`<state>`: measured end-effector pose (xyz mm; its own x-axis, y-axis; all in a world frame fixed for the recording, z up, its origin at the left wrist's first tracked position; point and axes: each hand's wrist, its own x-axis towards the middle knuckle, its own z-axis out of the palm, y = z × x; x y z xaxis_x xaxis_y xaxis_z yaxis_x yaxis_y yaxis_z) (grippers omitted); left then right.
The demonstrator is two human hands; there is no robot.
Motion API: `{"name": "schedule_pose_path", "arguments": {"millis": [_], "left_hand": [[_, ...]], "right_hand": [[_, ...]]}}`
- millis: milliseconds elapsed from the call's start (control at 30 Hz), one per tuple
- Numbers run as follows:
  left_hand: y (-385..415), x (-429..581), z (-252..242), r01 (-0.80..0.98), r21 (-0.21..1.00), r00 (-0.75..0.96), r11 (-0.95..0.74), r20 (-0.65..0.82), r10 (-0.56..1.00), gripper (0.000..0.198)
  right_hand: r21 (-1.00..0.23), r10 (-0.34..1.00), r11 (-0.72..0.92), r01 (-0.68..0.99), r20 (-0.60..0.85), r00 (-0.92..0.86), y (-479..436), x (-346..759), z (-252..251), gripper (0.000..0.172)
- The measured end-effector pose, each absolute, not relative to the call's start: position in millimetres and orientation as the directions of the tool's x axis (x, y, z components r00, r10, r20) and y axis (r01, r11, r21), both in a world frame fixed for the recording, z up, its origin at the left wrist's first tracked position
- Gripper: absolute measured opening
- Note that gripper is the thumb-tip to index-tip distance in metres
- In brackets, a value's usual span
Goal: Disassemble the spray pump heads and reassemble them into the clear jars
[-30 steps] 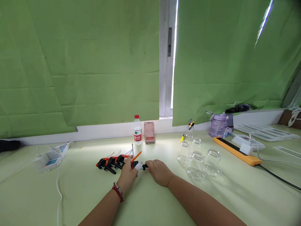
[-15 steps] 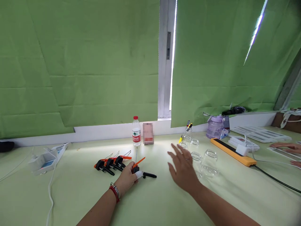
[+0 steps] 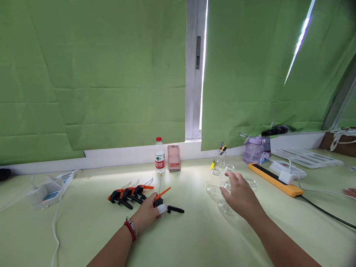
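My left hand is closed around a black-and-orange tool with a thin metal rod; its exact kind is unclear. The tool's black handle sticks out to the right of my fingers. Several similar black-and-orange tools lie in a row left of that hand. Over the clear glass jars hovers my right hand, its thumb and fingers apart and nothing visibly held. It partly covers the jars behind it, and whether it touches one I cannot tell.
Behind the tools stand a red-capped water bottle and a blurred pinkish box. A jar holding yellow-handled items, a purple jug and an orange power strip are on the right. Another person's hand shows at the right edge.
My right hand has moved right, from the middle of the table to over the glass jars. My left hand keeps its grip on the tool. The other person's hand has drawn mostly out of view.
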<state>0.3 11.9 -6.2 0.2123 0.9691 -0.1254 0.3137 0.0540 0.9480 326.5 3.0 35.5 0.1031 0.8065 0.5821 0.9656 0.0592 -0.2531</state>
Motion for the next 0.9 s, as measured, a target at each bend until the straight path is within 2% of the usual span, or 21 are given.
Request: {"name": "schedule_pose_path", "arguments": {"millis": [200, 433, 567, 700, 900], "left_hand": [[11, -1, -3, 0.346, 0.937, 0.230, 0.041, -0.127, 0.965, 0.034], [11, -3, -4, 0.336, 0.941, 0.253, 0.029, -0.120, 0.960, 0.036], [11, -5, -4, 0.337, 0.941, 0.270, 0.020, -0.117, 0.956, 0.038], [11, -4, -2, 0.326, 0.945, 0.284, 0.021, -0.119, 0.952, 0.036], [12, -6, -6, 0.344, 0.939, 0.276, 0.007, -0.108, 0.955, 0.035]], "right_hand": [[-0.288, 0.813, 0.136, 0.948, 0.580, 0.060, 1, 315, 32, 0.031], [-0.327, 0.755, 0.426, 0.843, 0.643, -0.132, -5, 283, 17, 0.021], [-0.321, 0.681, 0.567, 0.758, 0.700, -0.213, -8, 267, 4, 0.034], [-0.297, 0.623, 0.643, 0.706, 0.739, -0.257, -6, 261, -10, 0.047], [-0.312, 0.640, 0.653, 0.691, 0.714, -0.282, -6, 261, -14, 0.046]]}}
